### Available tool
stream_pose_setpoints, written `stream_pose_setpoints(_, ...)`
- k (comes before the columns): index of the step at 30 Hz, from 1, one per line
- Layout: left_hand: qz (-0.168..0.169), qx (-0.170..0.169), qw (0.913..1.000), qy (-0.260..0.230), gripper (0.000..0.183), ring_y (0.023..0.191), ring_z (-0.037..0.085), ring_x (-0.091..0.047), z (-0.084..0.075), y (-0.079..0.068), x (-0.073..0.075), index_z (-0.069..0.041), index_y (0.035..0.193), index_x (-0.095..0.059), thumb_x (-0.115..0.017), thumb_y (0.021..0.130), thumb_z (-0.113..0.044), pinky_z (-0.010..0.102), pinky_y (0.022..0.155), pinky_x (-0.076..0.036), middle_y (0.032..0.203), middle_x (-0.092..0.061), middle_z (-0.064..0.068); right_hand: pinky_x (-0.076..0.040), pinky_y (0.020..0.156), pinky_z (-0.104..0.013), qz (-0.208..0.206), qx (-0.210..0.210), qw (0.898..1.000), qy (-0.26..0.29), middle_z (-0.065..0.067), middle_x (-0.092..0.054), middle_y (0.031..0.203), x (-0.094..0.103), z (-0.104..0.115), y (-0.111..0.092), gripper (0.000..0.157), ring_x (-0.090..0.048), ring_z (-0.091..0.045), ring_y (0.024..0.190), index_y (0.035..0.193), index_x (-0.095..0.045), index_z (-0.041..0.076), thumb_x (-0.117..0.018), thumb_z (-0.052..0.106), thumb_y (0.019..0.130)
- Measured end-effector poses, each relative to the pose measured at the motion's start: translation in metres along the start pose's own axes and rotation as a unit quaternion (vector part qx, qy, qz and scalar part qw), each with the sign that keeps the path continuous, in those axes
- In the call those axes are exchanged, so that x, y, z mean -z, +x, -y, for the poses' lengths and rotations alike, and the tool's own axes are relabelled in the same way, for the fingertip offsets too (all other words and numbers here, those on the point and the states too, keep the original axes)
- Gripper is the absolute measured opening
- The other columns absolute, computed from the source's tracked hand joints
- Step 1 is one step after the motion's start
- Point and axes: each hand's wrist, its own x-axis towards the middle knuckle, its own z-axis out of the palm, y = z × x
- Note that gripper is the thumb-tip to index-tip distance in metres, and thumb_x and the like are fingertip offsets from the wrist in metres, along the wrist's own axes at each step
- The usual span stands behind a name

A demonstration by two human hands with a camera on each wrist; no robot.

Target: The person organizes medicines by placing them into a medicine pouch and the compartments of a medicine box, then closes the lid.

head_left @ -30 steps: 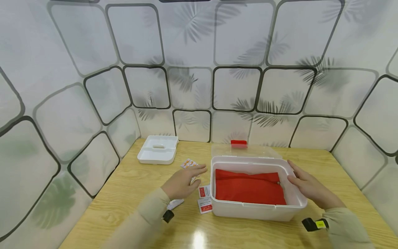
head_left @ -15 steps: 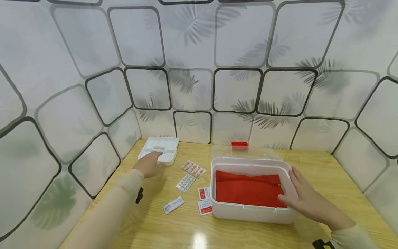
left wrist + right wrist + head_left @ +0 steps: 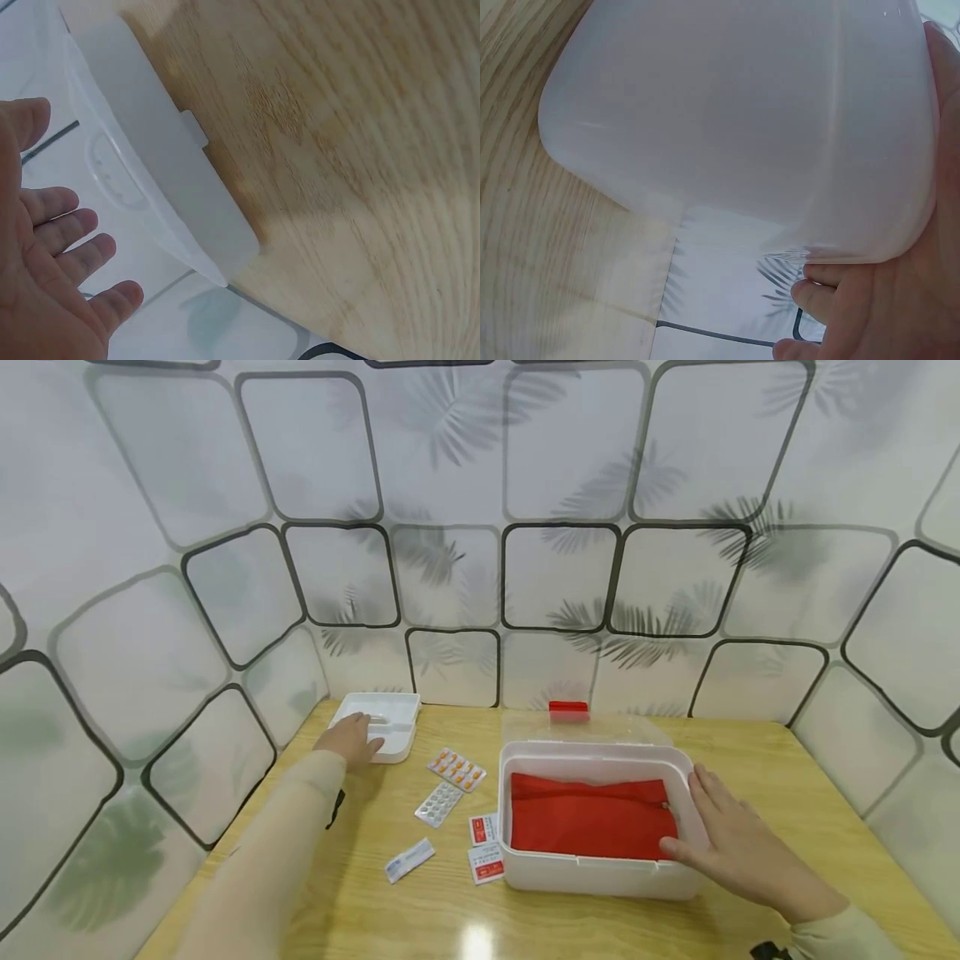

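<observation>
Three patterned walls enclose one wooden table. On the table's right half stands a white box, its clear lid folded back behind it. A red pouch lies inside the box. At the table's far left corner sits a white tray with a central handle. The right hand rests on the box's right rim, fingers extended, thumb apart from them, not clamped. The left hand is at the tray's near left side, fingers apart, gripping nothing; contact with the tray cannot be determined. Between tray and box lie an orange blister pack and, just in front, a silver blister pack. Nearer the front lies a white packet. Two red-and-white packets lie beside the box's left wall. A red latch marks the lid's far edge.
</observation>
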Motion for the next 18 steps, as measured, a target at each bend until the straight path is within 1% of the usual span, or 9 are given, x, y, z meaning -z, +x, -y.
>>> stream_pose_setpoints(5,0.013,0.016,0.9997,-0.009,0.064,0.136,0.045,-0.027,0.003,0.013,0.0,0.015,0.143,-0.026,-0.045,0.1,-0.029,0.052,0.111,-0.023,0.148,-0.026,0.032,-0.026,0.098,-0.07,-0.01,0.002,1.0,0.015,-0.026,-0.014,0.155,-0.001,-0.001,0.001,0.099,-0.022,-0.048,0.137,0.147,-0.02,-0.011,-0.064,0.054,0.086)
stream_pose_setpoints(10,0.032,0.02,0.9991,-0.018,0.06,0.137,0.044,-0.025,0.008,0.02,-0.003,0.014,0.144,-0.022,-0.041,0.1,-0.022,0.052,0.112,-0.022,0.15,-0.023,0.031,-0.027,0.098,-0.069,-0.005,-0.004,0.999,0.032,-0.025,-0.012,0.156,-0.003,0.0,0.002,0.099,-0.023,-0.05,0.136,0.147,-0.019,-0.011,-0.065,0.052,0.086)
stream_pose_setpoints(14,0.036,0.027,0.9987,-0.026,0.061,0.135,0.045,-0.028,0.009,0.021,-0.006,0.012,0.146,-0.021,-0.041,0.1,-0.023,0.054,0.11,-0.025,0.149,-0.026,0.03,-0.028,0.099,-0.068,-0.002,-0.006,0.999,0.04,-0.023,-0.011,0.157,-0.004,0.001,0.002,0.098,-0.023,-0.05,0.136,0.147,-0.019,-0.01,-0.066,0.051,0.086)
stream_pose_setpoints(18,0.027,0.025,0.9989,-0.028,0.06,0.13,0.048,-0.035,0.003,0.021,-0.006,0.009,0.146,-0.025,-0.042,0.1,-0.026,0.057,0.105,-0.031,0.146,-0.029,0.032,-0.029,0.1,-0.067,0.001,-0.016,0.999,0.043,-0.021,-0.009,0.158,-0.003,0.0,-0.001,0.099,-0.022,-0.049,0.137,0.148,-0.017,-0.009,-0.066,0.05,0.086)
